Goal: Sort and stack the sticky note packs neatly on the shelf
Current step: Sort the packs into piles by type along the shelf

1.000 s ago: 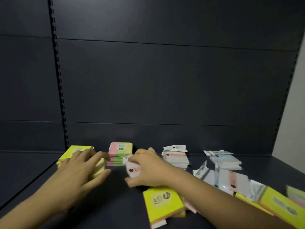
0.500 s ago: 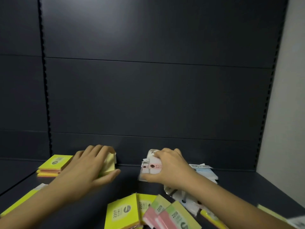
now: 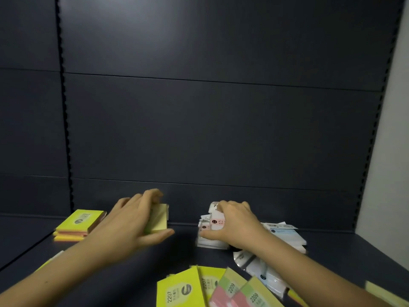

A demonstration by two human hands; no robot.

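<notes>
— Fingers (image 3: 152, 196) of the left hand (image 3: 132, 220) were curled over the top of a pale yellow pack (image 3: 158, 219), with the thumb stretched out beneath it; that pack sat toward the back of the shelf (image 3: 181, 247), at about 11 o'clock from where the person stood.

— And the other hand?

— Right hand (image 3: 234, 224) was closed round a white pack with pink print (image 3: 213, 224), thumb along its lower edge, at roughly 12 o'clock. It rested on top of other white packs, so I took it for a small stack, though the blur made the layers hard to count.

— Where was the rest of it?

— At 10 o'clock, left of the left hand, lay a neat stack of yellow packs (image 3: 78, 224) with pink layers between, the top one marked 2207. Just to the right of the right hand, around 1 o'clock, sat a white and pale blue stack (image 3: 285, 234). Nearer the person, at 6 o'clock, a loose heap was fanned out: a bright yellow 2207 pack (image 3: 179, 291) and pink-and-green 2209 packs (image 3: 241, 293) overlapping. Clear-wrapped white packs (image 3: 263, 273) lay under the right forearm. Behind all of it stood the dark back panel (image 3: 221, 129).
</notes>
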